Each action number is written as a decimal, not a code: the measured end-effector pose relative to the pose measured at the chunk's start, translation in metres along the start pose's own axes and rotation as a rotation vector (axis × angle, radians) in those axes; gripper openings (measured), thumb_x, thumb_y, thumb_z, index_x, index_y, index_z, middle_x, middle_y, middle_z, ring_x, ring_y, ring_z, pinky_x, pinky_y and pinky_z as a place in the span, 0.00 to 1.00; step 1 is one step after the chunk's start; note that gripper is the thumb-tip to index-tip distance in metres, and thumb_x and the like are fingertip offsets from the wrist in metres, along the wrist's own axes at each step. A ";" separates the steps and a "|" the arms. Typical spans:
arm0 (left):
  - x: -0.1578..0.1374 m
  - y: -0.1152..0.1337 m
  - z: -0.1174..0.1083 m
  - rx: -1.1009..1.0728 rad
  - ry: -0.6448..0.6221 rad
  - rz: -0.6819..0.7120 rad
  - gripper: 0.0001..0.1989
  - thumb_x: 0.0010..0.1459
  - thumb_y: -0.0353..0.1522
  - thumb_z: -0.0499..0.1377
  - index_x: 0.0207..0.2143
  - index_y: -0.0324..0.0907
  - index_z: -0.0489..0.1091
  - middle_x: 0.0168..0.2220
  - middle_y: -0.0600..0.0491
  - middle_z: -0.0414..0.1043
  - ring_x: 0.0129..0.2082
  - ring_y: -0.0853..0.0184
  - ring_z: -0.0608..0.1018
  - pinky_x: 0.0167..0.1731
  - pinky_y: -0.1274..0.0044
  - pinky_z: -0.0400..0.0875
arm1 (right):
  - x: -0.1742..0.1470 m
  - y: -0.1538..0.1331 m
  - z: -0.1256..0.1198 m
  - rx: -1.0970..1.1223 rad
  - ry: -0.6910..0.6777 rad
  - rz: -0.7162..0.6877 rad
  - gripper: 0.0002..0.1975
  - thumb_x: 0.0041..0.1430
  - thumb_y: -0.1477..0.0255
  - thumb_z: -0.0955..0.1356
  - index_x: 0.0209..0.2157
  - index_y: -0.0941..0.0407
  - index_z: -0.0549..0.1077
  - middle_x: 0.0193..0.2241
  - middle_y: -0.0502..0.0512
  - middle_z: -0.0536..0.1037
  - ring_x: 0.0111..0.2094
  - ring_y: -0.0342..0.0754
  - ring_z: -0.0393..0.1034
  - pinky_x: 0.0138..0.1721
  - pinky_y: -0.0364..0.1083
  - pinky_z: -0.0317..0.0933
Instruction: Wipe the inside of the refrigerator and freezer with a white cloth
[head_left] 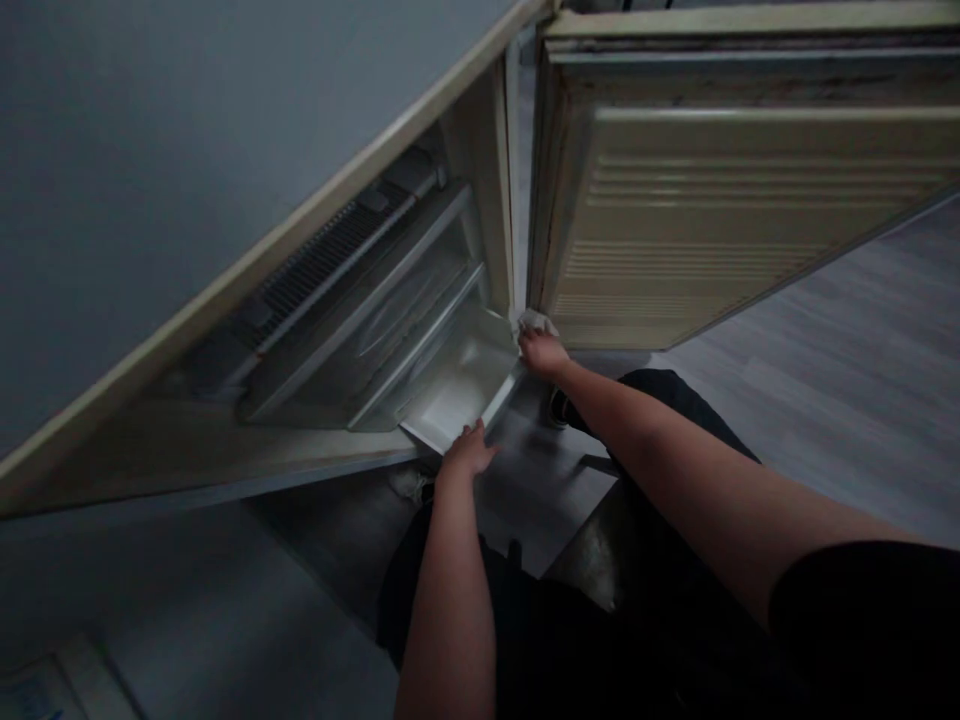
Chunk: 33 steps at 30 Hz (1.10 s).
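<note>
A pale fridge drawer (442, 395) is pulled partway out at the bottom of an open fridge. My left hand (466, 455) holds its near front corner, fingers over the rim and thumb apart. At the drawer's far front corner, beside the door hinge side, my right hand (545, 354) is closed on a whitish crumpled cloth (537, 322). Part of the cloth is hidden under the fingers. Above the drawer sit clear-fronted compartments (405, 320) and a dark wire rack (337, 250).
The fridge door (712, 220) stands wide open on the right, with grime along its seal. The fridge's grey top or side panel (187, 130) fills the upper left. My dark-clothed knees are close to the drawer, above a grey wood-look floor (840, 310).
</note>
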<state>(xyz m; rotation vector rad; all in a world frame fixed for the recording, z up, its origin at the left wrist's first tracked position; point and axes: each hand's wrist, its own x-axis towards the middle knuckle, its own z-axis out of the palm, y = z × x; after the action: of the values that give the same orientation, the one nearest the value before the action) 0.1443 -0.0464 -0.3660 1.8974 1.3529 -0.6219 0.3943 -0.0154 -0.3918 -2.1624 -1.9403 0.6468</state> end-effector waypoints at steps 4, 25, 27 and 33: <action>-0.005 0.002 -0.020 -0.011 0.170 -0.031 0.27 0.66 0.32 0.51 0.67 0.40 0.58 0.67 0.37 0.63 0.66 0.55 0.69 0.60 0.69 0.66 | -0.060 -0.055 0.048 -0.036 -0.110 -0.181 0.15 0.62 0.70 0.68 0.47 0.63 0.78 0.51 0.71 0.74 0.54 0.64 0.66 0.53 0.58 0.63; -0.015 0.011 -0.032 -0.093 0.276 -0.106 0.38 0.65 0.45 0.56 0.70 0.36 0.51 0.71 0.33 0.55 0.69 0.47 0.63 0.63 0.63 0.62 | -0.004 0.024 0.036 0.460 0.254 0.474 0.29 0.72 0.73 0.57 0.70 0.65 0.58 0.71 0.72 0.52 0.74 0.61 0.44 0.72 0.61 0.39; -0.015 0.011 -0.032 -0.099 0.258 -0.103 0.39 0.65 0.46 0.56 0.70 0.36 0.50 0.71 0.33 0.54 0.70 0.47 0.63 0.63 0.62 0.62 | 0.010 0.028 0.037 0.617 0.260 0.608 0.30 0.73 0.69 0.56 0.71 0.69 0.54 0.68 0.78 0.58 0.70 0.60 0.55 0.69 0.57 0.48; -0.013 0.014 -0.030 -0.110 0.214 -0.061 0.41 0.64 0.46 0.57 0.72 0.36 0.48 0.72 0.35 0.52 0.71 0.49 0.61 0.64 0.65 0.61 | 0.014 -0.020 0.096 0.835 0.281 0.664 0.40 0.73 0.56 0.49 0.67 0.78 0.53 0.60 0.86 0.66 0.63 0.59 0.67 0.63 0.56 0.60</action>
<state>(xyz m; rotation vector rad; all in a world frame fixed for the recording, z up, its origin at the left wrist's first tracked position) 0.1528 -0.0331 -0.3337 1.8807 1.5513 -0.3734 0.3364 -0.0146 -0.4722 -2.0924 -0.5831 0.9504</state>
